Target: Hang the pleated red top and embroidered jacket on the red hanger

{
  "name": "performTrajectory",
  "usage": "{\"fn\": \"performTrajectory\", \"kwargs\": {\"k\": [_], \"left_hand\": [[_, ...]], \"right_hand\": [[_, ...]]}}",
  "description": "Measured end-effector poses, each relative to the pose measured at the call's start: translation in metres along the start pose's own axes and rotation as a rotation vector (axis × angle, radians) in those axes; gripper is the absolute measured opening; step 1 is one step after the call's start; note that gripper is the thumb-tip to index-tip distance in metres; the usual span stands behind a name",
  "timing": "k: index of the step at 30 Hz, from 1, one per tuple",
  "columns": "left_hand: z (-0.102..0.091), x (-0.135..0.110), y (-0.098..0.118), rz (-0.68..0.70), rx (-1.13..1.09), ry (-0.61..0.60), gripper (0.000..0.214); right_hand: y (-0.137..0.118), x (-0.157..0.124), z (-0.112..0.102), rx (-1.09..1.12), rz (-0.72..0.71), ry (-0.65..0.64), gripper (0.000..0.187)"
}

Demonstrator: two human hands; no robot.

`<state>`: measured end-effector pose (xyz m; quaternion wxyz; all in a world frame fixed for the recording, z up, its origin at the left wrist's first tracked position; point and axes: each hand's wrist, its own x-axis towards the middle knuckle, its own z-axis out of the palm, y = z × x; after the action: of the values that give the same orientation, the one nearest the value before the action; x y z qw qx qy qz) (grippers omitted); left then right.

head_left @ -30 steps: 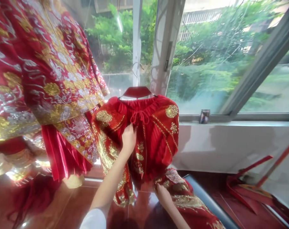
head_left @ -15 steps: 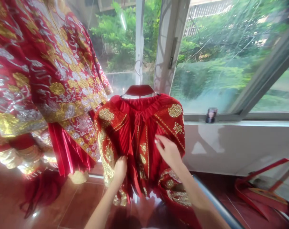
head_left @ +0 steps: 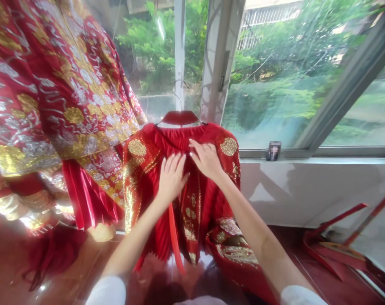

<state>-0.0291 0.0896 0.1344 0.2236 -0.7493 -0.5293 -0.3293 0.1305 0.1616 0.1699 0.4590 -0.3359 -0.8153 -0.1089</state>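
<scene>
The left hand (head_left: 172, 178) and right hand (head_left: 206, 159) lie open, fingers spread, on the red pleated skirt (head_left: 200, 207), which hangs from a red hanger (head_left: 179, 117) by the window (head_left: 275, 76), and a hard tug could unseat the hanger or snag the gold embroidery (head_left: 228, 146).

A skirt (head_left: 192, 220) hangs from a hanger (head_left: 180, 117) in front of a window (head_left: 275, 76), with a long robe (head_left: 68, 106) hanging just to its left. A small object (head_left: 273, 151) sits on the windowsill (head_left: 306, 157) to the right, and a folded frame (head_left: 335, 245) lies on the floor (head_left: 97, 262) below it.
</scene>
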Motion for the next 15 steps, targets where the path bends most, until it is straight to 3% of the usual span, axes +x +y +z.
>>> {"fn": "performTrajectory", "kwargs": {"k": [2,4,8,11,15], "left_hand": [[-0.012,0.028,-0.001,0.079,0.038,-0.027,0.056],[-0.015,0.036,-0.002,0.140,0.010,-0.136,0.041],[-0.018,0.005,-0.008,0.324,-0.005,-0.243,0.013],[-0.031,-0.023,-0.013,0.395,0.100,-0.298,0.026],[-0.047,-0.042,-0.017,0.457,0.154,-0.439,0.034]], "right_hand": [[-0.001,-0.004,-0.005,0.001,0.023,0.040,0.055],[0.000,-0.006,-0.011,0.021,0.040,0.034,0.061],[0.006,-0.012,-0.017,0.026,-0.004,-0.130,0.061],[0.002,-0.020,-0.018,-0.012,-0.092,-0.202,0.054],[-0.016,-0.036,-0.010,-0.040,-0.291,-0.179,0.045]]}}
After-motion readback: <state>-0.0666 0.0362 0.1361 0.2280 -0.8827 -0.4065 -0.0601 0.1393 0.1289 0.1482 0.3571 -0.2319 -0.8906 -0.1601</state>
